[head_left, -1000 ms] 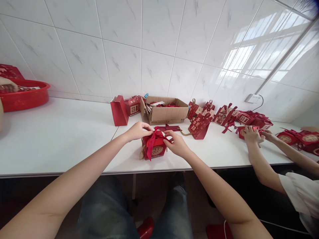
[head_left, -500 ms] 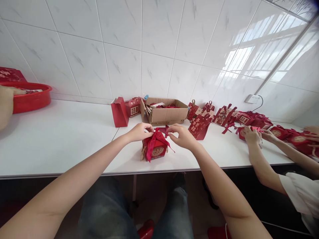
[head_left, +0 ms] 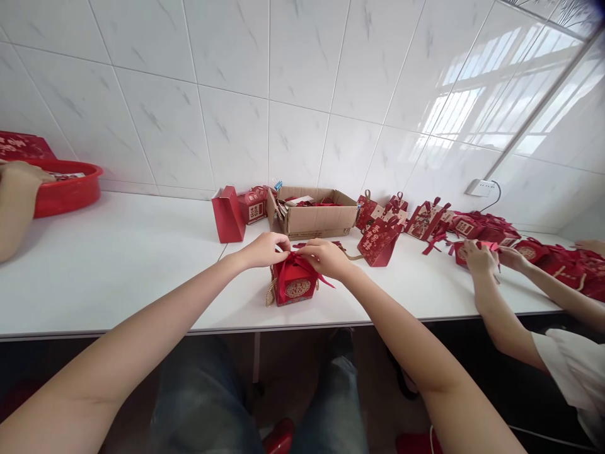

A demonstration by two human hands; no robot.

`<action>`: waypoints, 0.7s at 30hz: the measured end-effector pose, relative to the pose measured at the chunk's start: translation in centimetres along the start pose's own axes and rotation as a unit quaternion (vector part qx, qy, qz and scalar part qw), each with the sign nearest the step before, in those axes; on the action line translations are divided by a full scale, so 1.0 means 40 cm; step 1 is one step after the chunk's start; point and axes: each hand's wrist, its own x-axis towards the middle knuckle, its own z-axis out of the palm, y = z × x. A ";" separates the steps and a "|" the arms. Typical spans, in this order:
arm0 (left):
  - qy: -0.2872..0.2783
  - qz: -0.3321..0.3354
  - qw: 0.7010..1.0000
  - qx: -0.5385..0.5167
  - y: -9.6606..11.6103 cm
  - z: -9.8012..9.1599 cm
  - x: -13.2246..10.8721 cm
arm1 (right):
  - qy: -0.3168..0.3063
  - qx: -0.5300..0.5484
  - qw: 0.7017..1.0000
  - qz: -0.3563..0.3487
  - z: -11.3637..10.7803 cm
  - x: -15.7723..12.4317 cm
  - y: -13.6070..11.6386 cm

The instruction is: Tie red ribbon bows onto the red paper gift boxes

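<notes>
L hand hardly moves – it stays at the top left corner of the small red cardboard gift box with a gold round emblem, fingertips pinched narrow on the dark-red satin ribbon. The R hand is what changes: half a sec ago it hangs up and to the right of the box w/ fingers spread; now it is back down on the lid, fingers closed on the ribbon, knuckles nearly touching the L hand. So both hands meet over the knot in the middle of the lid, and my read is that the tying is in its tightening stage, not finished – two loose tails hang down the front and right side.

The box itself doesn't shift: upright on the white tabletop, near the front edge, straight ahead of the person.

Behind it: an open brown corrugated carton holding red bits, and a plain red paper bag left of that. At right, a co-worker's hands work among more red boxes. Far left, another person's hand rests at a red plastic basin.
</notes>
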 end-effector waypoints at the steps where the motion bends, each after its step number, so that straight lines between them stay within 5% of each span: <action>1: 0.004 0.003 1.000 0.004 -0.001 0.001 -0.001 | -0.007 -0.006 1.000 -0.003 -0.001 -0.004 0.002; 15: 0.059 0.000 0.997 -0.039 0.006 0.000 -0.011 | -0.012 -0.006 1.000 -0.011 -0.010 -0.033 -0.002; 21: 0.014 -0.026 0.998 -0.049 0.006 0.001 0.002 | -0.028 -0.015 0.999 -0.015 -0.006 -0.022 -0.017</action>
